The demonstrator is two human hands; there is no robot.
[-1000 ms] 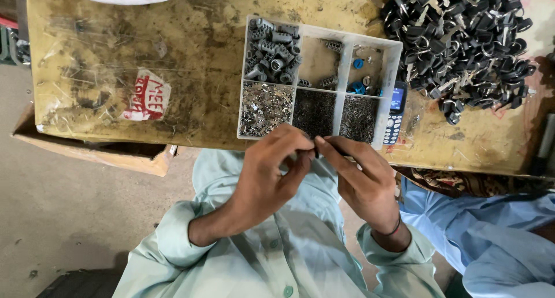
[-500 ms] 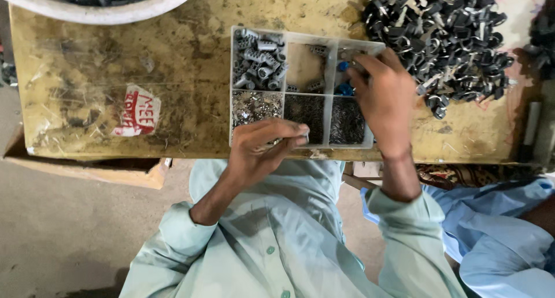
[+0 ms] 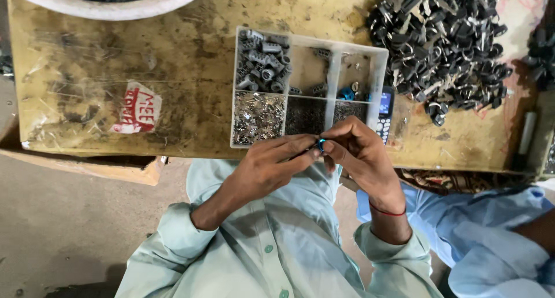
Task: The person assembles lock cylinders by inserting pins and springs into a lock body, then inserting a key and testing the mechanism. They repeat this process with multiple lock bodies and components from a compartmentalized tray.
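My left hand and my right hand meet fingertip to fingertip just below the near edge of a clear plastic parts tray. Between the fingertips sits a small blue part, pinched by both hands; a dark piece in the left fingers is mostly hidden. The tray's compartments hold grey cylindrical pieces, tiny silvery metal bits, dark fine pieces and a few blue parts. It lies on a worn yellowish table.
A big heap of black and silver parts lies at the table's right. A white bowl of dark parts stands at the far left. A small phone lies beside the tray. Another person's blue sleeve is at lower right.
My right hand has come back from the tray's blue-part compartment to my left hand, bringing a blue part. The left hand stayed near the table's edge.
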